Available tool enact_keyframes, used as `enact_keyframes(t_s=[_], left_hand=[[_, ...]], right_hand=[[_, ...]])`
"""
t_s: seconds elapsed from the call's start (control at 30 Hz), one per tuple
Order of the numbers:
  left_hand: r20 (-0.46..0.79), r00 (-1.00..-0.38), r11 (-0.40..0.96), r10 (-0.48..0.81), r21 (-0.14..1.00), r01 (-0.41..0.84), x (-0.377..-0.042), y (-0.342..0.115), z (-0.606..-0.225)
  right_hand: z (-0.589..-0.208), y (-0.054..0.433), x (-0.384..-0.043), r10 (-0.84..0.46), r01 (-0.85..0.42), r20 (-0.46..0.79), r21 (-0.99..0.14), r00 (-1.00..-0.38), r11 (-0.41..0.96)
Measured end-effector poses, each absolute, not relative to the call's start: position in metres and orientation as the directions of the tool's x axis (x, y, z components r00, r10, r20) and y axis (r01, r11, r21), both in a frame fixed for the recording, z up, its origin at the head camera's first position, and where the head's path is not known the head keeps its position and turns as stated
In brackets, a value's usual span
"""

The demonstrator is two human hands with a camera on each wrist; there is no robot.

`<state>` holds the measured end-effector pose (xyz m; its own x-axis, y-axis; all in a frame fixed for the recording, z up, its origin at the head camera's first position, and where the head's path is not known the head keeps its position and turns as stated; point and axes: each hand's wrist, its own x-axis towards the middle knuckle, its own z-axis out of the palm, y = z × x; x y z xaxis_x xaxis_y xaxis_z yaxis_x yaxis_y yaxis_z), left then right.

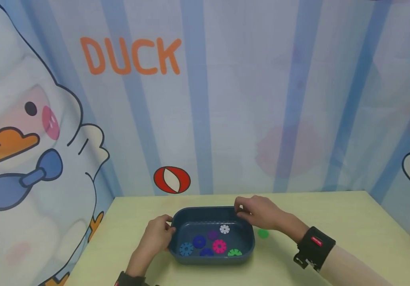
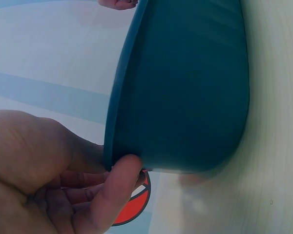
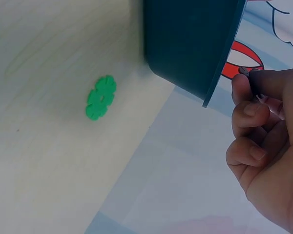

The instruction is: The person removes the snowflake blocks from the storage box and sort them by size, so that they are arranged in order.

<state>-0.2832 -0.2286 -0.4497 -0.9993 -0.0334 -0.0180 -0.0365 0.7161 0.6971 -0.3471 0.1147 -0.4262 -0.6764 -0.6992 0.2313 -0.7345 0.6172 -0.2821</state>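
Note:
A dark blue-green plastic bin (image 1: 210,260) stands on the table with several notched flower-shaped discs in it. Among these are a pink disc (image 1: 219,246), a white disc (image 1: 224,229) and a light blue disc (image 1: 186,249). My left hand (image 1: 155,234) grips the bin's left end, with a fingertip (image 2: 127,168) against its outer wall by the rim. Above the far right corner of the bin, my right hand (image 1: 260,212) has curled fingers. It pinches a small dark piece (image 3: 244,71), mostly hidden by the fingers, apart from the rim in the right wrist view.
A green notched disc (image 3: 101,97) lies on the pale yellow table (image 1: 341,222), just right of the bin. Behind the table hangs a striped blue cloth (image 1: 233,119) with printed ducks and lettering.

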Motion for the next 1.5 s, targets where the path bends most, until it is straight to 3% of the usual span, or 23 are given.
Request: enact_keyframes(t_s=[0.63,1.0,1.5], left_hand=[[0.006,-1.000,0.721,-0.027,0.693,-0.015,-0.283,-0.228,-0.451],[0.016,-1.000,0.714,-0.018,0.700,-0.002,-0.282,-0.229,-0.451],[0.001,-0.999,0.722,-0.032,0.691,-0.023,-0.283,-0.227,-0.450]], right_hand=[[-0.431,0.154,-0.338,-0.643,-0.688,0.247,-0.308,-0.725,0.657],[-0.445,0.176,-0.337,-0.632,-0.695,0.290,-0.326,-0.719,0.641],[-0.461,0.202,-0.335,-0.609,-0.607,0.152,-0.432,-0.778,0.667]])
